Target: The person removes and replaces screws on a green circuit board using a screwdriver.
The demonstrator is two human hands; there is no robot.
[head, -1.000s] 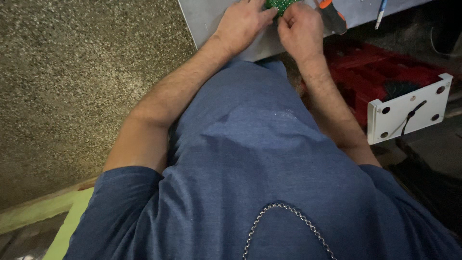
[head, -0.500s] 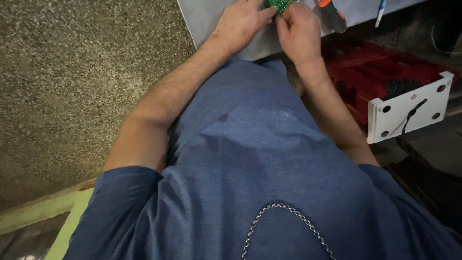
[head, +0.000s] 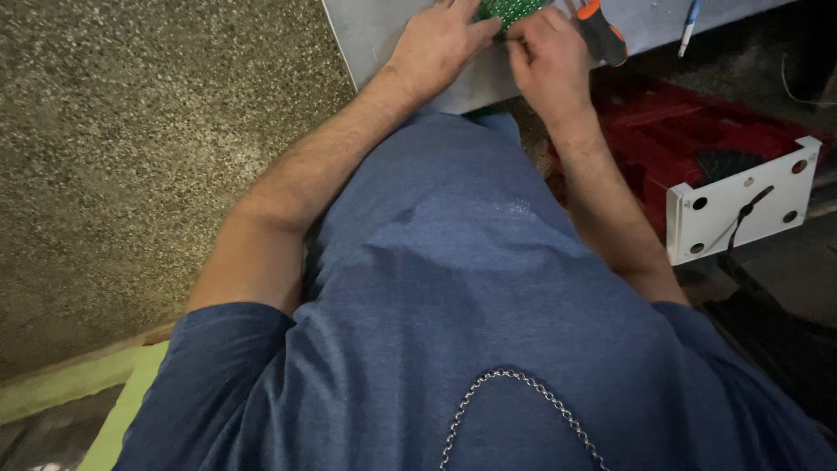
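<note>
At the top of the head view my left hand [head: 438, 44] and my right hand [head: 547, 57] meet over a green circuit board [head: 510, 10] that lies on a grey table [head: 375, 35]. Both hands touch the board's near edge with their fingertips; most of the board is cut off by the frame's top. A screwdriver with an orange and black handle [head: 603, 30] lies just right of my right hand. My blue shirt fills the lower frame.
A blue pen [head: 689, 24] lies on the table at the upper right. Below the table stand a red plastic crate [head: 697, 131] and a white metal bracket [head: 741, 209] with holes and a cable. Speckled floor [head: 131, 157] lies to the left.
Both hands have shifted very slightly on the board; otherwise the scene is the same.
</note>
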